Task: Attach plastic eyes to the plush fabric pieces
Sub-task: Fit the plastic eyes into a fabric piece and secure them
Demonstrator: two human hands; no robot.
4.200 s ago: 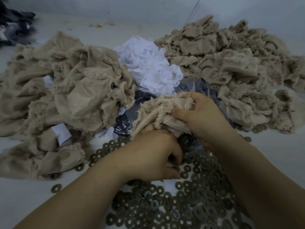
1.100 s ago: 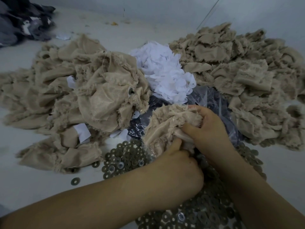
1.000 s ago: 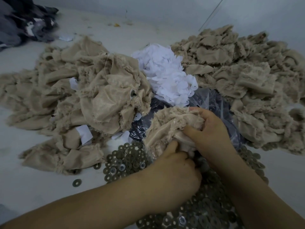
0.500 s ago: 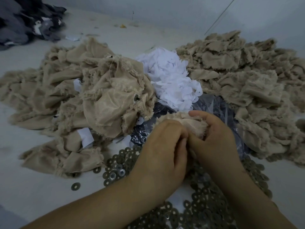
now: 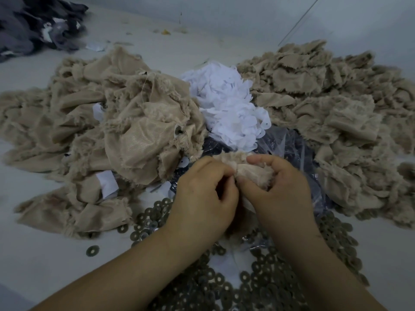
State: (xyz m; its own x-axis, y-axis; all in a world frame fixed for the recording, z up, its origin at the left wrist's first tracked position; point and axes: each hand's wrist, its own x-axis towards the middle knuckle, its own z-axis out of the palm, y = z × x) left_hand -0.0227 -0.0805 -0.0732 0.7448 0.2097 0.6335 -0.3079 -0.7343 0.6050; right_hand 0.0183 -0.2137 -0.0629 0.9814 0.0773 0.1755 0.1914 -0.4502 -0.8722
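**Hands gripping one plush piece at table centre**

Hands met over the middle of the pale work table. The left hand had its fingers curled and pinched the near edge of a small beige plush fabric piece. The right hand held the same piece, thumb on its underside and fingers curled over its fuzzy top edge. Whether a plastic eye sat in the piece could not be determined.

The held piece was raised just above a crumpled clear plastic bag with dark contents. A spread of flat dark ring-shaped washers covered the table under both wrists; one lone washer lay apart to the left.

A loose heap of beige plush pieces lay left of the hands, and a second beige heap lay to the right. A mound of white fabric discs sat between them. Dark grey cloth lay at the far-left corner. Bare table surface remained at the near left and along the far edge.
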